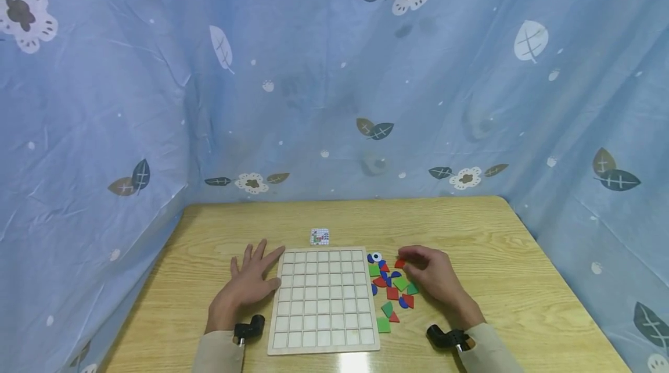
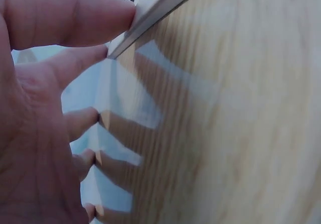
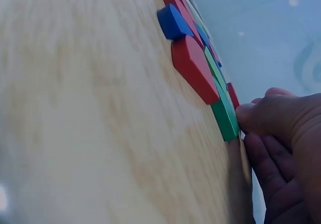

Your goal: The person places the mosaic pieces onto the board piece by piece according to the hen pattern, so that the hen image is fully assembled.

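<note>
A pale wooden grid board lies on the table. My left hand is spread beside it, with the thumb and index finger touching its left edge; the left wrist view shows them against the board's side. To the right of the board, my right hand pinches a red piece between thumb and fingers at the far side of a loose group. In the right wrist view the thumb meets this red piece, just beyond a green piece; the other fingertips are hidden.
Several red, green and blue flat pieces lie right of the board, including a red square and a green square. A white disc with a dark centre is near the board's corner. A small patterned card lies behind the board. Blue curtain surrounds the table.
</note>
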A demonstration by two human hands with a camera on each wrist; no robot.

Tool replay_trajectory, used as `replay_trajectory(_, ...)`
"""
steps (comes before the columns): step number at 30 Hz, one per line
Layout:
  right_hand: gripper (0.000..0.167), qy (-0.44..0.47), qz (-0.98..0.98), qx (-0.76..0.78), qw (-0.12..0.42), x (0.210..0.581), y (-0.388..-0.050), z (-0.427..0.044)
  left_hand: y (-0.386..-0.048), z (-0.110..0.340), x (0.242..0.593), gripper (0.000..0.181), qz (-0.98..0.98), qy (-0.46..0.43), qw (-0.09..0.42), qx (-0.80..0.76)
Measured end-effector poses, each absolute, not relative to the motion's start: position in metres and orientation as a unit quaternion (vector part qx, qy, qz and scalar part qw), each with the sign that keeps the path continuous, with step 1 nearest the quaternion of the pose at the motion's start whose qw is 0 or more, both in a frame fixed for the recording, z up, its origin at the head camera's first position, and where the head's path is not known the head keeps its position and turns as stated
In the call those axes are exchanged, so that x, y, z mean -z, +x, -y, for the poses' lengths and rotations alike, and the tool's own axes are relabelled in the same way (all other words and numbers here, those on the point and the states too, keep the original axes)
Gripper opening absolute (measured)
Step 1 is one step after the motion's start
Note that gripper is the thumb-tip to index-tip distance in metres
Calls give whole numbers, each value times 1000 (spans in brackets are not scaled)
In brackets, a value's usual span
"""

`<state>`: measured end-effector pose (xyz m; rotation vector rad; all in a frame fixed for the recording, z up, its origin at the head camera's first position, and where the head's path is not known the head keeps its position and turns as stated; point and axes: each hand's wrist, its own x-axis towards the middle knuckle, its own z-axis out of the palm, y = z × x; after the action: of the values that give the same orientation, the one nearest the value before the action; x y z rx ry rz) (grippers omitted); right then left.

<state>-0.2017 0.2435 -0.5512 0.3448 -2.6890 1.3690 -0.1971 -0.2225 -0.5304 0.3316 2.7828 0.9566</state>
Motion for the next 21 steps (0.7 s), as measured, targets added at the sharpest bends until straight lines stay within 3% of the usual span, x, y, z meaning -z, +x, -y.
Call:
replay_trajectory(7, 34, 92, 878, -467, 49, 538, -198, -234, -195, 226, 527, 76, -928, 132, 87, -338)
replay_trajectory(21, 33, 182, 827, -529, 53, 514, -200, -159, -194, 230, 527, 80, -916, 145, 105, -360)
